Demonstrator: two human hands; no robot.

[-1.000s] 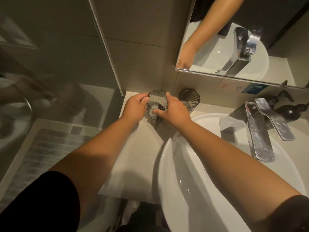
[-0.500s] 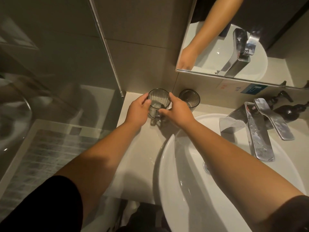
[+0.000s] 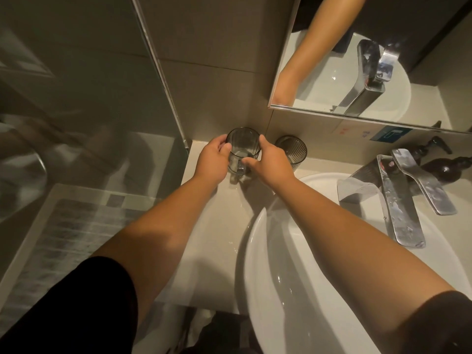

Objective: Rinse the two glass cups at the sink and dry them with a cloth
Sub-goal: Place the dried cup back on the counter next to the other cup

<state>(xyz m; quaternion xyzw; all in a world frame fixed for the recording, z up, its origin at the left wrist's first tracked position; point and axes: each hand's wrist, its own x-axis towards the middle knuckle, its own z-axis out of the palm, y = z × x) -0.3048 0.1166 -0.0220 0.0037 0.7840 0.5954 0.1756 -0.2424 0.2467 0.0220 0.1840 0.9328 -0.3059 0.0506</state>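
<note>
A smoky glass cup [image 3: 242,149] with a handle sits upright a little above the centre of the frame, near the back corner of the beige counter [image 3: 209,226]. Both hands hold it: the left hand [image 3: 213,159] curls around its left wall with the thumb at the rim, and the right hand [image 3: 270,159] wraps its right side, thumb reaching across the front near the handle. Whether the cup rests on the counter or is lifted just off it cannot be told. A second ribbed glass cup [image 3: 292,152] stands just to the right, behind the right hand, against the wall. Lower right, the white basin [image 3: 293,290] fills the frame, with a chrome faucet [image 3: 398,200] over its right rim and dark pump bottles [image 3: 447,169] behind that. A mirror [image 3: 332,47] in the upper right reflects an arm and the faucet. A glass partition [image 3: 76,98] covers the left.
</note>
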